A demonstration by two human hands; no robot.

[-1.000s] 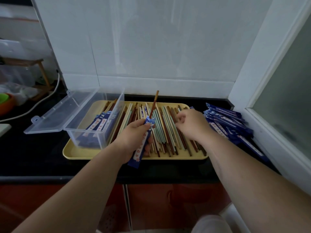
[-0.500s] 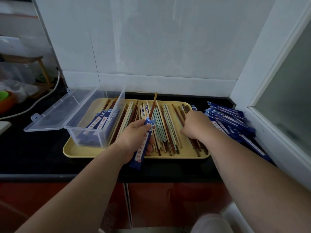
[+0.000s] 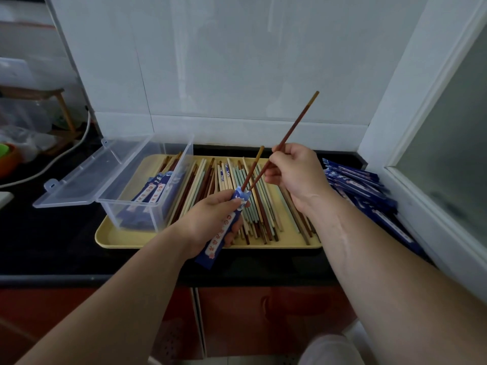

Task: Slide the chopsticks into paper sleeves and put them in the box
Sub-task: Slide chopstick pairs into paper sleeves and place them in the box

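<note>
Above tray (image 3: 126, 238), chopstick (image 3: 297, 122) at sleeve (image 3: 220, 236)

Looks dim and bluish overall. Brightest on the far white wall (image 3: 237, 61), darkest across the near black counter (image 3: 52, 246). Bends straight lines at left and right edges; smears the paper sleeves (image 3: 369, 191) at right.

A blue paper sleeve (image 3: 224, 227) with a white printed strip is gripped by the left hand (image 3: 210, 217), tilted, its open mouth upward. One red-brown chopstick (image 3: 253, 167) with a pale tip stands partly inside it. A second chopstick (image 3: 295, 125) of the same kind, pinched by the right hand (image 3: 297, 172), slants with its lower tip at the sleeve's mouth. Many loose chopsticks (image 3: 263, 214), brown, cream and pale green, lie on the yellow tray (image 3: 126, 237). The clear box (image 3: 147, 206), lid open, sits on the tray's left end and holds some filled sleeves (image 3: 152, 192). More blue sleeves (image 3: 363, 191) are piled right of the tray.
</note>
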